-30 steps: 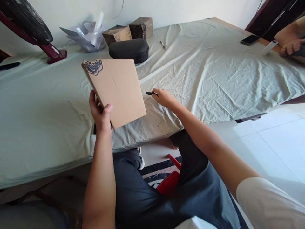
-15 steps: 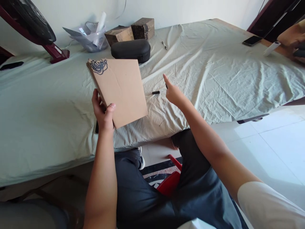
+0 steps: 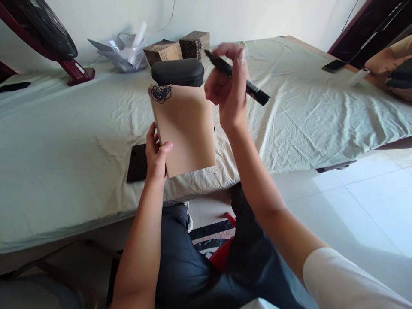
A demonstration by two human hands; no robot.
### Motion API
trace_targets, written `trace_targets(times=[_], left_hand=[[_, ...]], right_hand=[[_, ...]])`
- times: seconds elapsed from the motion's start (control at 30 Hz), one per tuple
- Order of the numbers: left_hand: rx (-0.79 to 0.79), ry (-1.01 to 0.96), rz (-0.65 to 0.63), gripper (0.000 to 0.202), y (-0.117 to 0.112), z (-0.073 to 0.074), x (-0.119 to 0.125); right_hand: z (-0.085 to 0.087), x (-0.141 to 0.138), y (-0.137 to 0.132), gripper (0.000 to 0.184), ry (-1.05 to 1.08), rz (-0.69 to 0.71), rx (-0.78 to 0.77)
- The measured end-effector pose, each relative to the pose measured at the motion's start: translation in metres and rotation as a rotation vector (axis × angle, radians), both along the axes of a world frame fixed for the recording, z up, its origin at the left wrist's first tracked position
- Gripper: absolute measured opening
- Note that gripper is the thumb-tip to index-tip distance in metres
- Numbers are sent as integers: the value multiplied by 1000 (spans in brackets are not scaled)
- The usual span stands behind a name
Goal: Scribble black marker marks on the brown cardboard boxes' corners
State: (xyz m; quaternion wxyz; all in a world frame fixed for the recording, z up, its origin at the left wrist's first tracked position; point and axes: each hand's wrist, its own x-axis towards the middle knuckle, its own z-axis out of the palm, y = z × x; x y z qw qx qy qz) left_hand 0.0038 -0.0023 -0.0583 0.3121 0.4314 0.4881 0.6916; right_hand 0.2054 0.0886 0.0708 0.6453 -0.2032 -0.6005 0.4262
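My left hand (image 3: 157,156) grips the lower left edge of a brown cardboard piece (image 3: 188,133), thumb on its face, holding it tilted above the bed-like surface. Dark scribbled lines (image 3: 161,93) mark the cardboard's upper left corner. Raised over the board's upper right side, my right hand (image 3: 230,88) is closed around a black marker pen (image 3: 257,93). The marker's dark end points up and left, away from the cardboard's face. Beside my left hand a black phone or tablet (image 3: 137,163) lies on the pale green sheet (image 3: 64,163).
Behind the board stand a black hard case (image 3: 177,72), cardboard boxes (image 3: 195,44) and a clear plastic basket (image 3: 128,56) of items. A fan (image 3: 48,34) is at the left. Far right, another person's arm (image 3: 386,58) is near a white cylinder (image 3: 359,76) and a phone (image 3: 334,65).
My right hand has risen and turned, bringing the marker into plain view. The cardboard has shifted right in the picture, uncovering more of the black device and hiding most of the small black cap-like piece.
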Motion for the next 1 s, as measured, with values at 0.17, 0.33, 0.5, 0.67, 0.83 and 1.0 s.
trace_targets(times=[0.17,0.33,0.5,0.67,0.83,1.0], left_hand=[[-4,116,-40,102,0,-5,7],[11,134,-75,96,-3,-4,5],[13,106,-56,95,-4,-1,9],[26,124,-51,93,-3,-1,10],[23,162,-57,93,-3,-2,7],[19,164,-57,95,-5,-3,7]], right_hand=[[-5,-9,-13,40,-254,-60,9],[-18,-11,-8,19,-261,12,161],[-16,-10,-9,27,-584,9,9],[-10,-10,-13,37,-696,-21,-34],[-10,-13,-13,27,-703,-55,21],[-14,-15,-11,37,-710,-47,-39]])
